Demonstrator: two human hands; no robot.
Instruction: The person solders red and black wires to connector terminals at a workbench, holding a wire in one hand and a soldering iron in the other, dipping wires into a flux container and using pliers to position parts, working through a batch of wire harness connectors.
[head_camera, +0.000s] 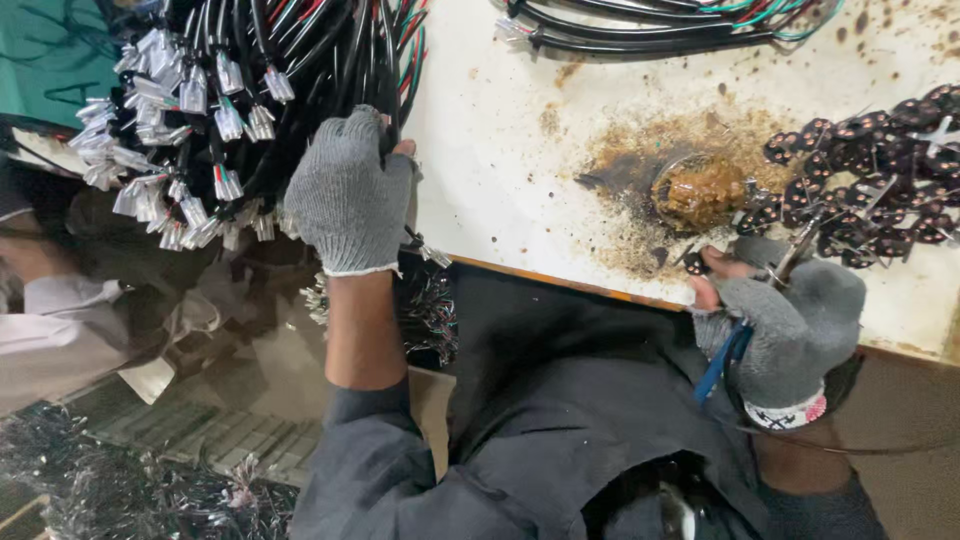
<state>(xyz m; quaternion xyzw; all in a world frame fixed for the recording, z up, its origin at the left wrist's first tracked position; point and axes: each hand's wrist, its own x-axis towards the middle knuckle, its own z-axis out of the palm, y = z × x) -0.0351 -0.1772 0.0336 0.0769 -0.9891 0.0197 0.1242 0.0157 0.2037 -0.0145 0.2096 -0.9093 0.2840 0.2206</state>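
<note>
A: Where is the bundle of black wires (300, 90)?

B: It hangs off the table's (500, 150) left edge. Your left hand (348, 190) grips it, fingers curled tight.

A: And your right hand (785, 320)?

B: It squeezes a metal tool (790, 262) by the brown paste pot (698, 192).
</note>
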